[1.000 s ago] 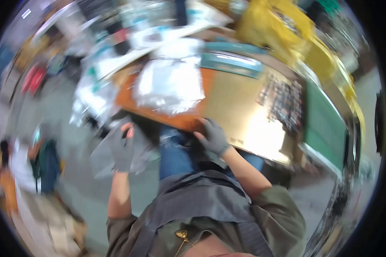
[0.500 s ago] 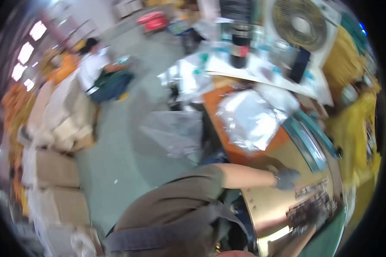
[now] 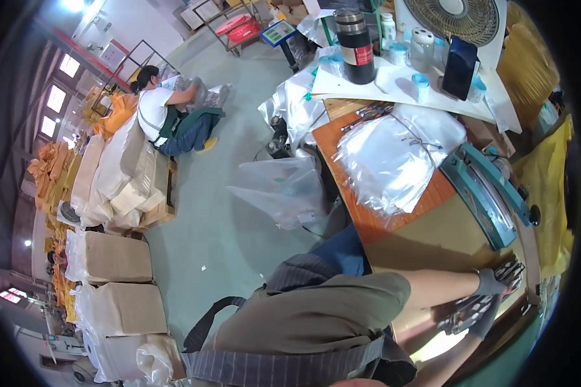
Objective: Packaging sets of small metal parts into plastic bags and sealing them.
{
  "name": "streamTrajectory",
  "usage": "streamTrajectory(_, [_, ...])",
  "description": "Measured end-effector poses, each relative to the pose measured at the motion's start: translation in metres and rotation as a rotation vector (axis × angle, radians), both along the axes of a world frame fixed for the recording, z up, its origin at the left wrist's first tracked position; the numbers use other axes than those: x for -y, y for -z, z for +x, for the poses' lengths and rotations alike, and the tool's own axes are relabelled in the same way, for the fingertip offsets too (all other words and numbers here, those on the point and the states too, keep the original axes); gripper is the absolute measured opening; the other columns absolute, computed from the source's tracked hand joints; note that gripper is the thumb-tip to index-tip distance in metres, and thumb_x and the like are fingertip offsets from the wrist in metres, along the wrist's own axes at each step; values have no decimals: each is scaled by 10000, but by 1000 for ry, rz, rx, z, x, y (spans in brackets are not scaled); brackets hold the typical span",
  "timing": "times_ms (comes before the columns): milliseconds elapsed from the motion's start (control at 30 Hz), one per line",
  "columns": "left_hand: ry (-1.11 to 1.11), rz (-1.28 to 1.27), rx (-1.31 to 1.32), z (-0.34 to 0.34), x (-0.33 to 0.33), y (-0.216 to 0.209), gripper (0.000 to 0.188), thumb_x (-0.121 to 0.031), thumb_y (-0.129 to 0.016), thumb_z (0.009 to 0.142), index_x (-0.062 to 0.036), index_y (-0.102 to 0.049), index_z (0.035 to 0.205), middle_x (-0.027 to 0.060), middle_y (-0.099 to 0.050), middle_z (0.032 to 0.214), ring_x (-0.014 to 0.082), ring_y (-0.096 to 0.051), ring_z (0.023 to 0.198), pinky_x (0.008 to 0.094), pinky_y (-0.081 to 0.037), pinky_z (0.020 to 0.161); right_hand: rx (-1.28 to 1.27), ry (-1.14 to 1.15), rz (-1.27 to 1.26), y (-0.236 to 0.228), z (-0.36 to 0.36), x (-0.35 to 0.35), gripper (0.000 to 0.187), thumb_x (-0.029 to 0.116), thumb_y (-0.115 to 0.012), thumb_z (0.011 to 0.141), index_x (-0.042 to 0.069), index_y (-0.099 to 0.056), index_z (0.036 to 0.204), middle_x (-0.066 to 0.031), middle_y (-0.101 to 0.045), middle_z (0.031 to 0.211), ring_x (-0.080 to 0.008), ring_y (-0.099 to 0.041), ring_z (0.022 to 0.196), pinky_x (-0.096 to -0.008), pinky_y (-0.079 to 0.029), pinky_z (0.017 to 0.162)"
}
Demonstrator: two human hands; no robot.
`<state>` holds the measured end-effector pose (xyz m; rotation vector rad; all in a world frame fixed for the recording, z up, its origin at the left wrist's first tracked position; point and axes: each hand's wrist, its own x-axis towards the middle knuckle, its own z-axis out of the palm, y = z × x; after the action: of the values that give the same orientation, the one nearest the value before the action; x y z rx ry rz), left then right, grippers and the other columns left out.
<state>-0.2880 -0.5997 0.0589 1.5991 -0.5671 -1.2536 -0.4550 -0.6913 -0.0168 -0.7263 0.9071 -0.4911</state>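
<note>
Both my hands wear grey gloves and sit at the lower right, over the brown tabletop (image 3: 432, 238). My left hand (image 3: 490, 282) reaches along the table and closes on a cluster of small black parts (image 3: 514, 269). My right hand (image 3: 481, 324) lies just below it, beside more black parts (image 3: 463, 307) spread on the table; its fingers are blurred and partly hidden. My shoulder and grey-green sleeve fill the lower middle of the view.
A blue-green heat sealer (image 3: 490, 193) lies on the table past my hands, with a stack of clear plastic bags (image 3: 394, 155) beyond. A black flask (image 3: 356, 45), phone (image 3: 459, 64) and fan (image 3: 458, 19) stand farther back. A crouching person (image 3: 168, 119), cardboard boxes (image 3: 110, 258) and a clear bag (image 3: 284, 190) occupy the floor.
The view has swung left toward the floor and boxes. My left hand let go of the clear bag beside the table and both hands moved onto the black parts on the tabletop.
</note>
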Motion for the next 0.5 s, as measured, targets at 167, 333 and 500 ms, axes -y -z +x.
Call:
streamTrajectory(167, [26,-235,10,16,-42,-25,725,-281,-850,426,-31,-590,1054,154,-654,969,259,-625,905,312,-478,809,54,277,-221,-28,32,-58,604,447,-400,944,17,-344,1364,-135,-398,1356,-231,-426,1205,-363,-316,1033])
streamTrajectory(333, [172,-833,274,46,-89,-59,1136,-342,-857,417,18,-317,1349,187,-560,1190,301,-544,1116,323,-395,970,208,26,-768,-61,-8,-72,651,283,-587,878,9,-274,1378,-124,-421,1292,-241,-445,1144,-392,-374,973])
streamTrajectory(500, [373,-746,381,53,-115,-28,1002,-450,-853,467,-35,-435,1277,163,-540,1211,287,-525,1123,343,-378,1006,77,-61,-788,-102,53,-141,594,-9,-622,755,-9,-415,1311,-107,-577,1128,-184,-562,1000,-280,-460,869])
